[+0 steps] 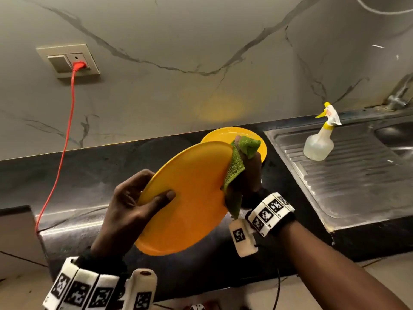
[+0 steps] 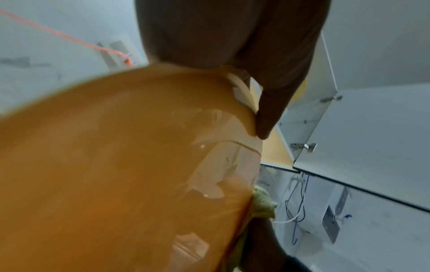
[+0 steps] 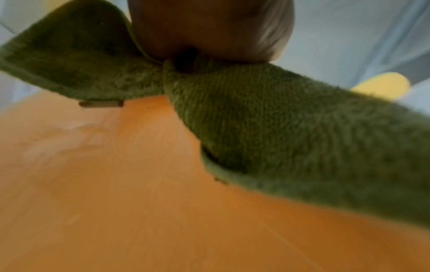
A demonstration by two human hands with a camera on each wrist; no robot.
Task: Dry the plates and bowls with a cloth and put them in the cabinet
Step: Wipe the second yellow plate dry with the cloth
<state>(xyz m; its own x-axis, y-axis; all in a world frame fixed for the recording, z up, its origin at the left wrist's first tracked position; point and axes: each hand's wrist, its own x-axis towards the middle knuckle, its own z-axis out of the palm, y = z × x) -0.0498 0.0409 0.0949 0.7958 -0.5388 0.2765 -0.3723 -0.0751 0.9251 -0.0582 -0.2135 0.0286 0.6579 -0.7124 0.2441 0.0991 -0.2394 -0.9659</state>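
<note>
I hold an orange plate (image 1: 190,198) tilted above the dark counter. My left hand (image 1: 131,204) grips its left rim, thumb on the near face and fingers behind. My right hand (image 1: 248,173) holds a green cloth (image 1: 237,166) wrapped over the plate's right rim. The left wrist view shows the plate's glossy face (image 2: 116,165) with the cloth (image 2: 263,204) at its edge. In the right wrist view the cloth (image 3: 279,128) lies pressed on the plate (image 3: 116,202). A second yellow plate (image 1: 223,135) lies flat on the counter behind. An open white cabinet (image 2: 363,128) is overhead.
A stainless sink drainboard (image 1: 348,175) lies to the right, with a spray bottle (image 1: 319,142) on it and a tap (image 1: 400,95) behind. A red cord (image 1: 64,139) runs from the wall socket (image 1: 69,60) down across the dark counter (image 1: 85,175).
</note>
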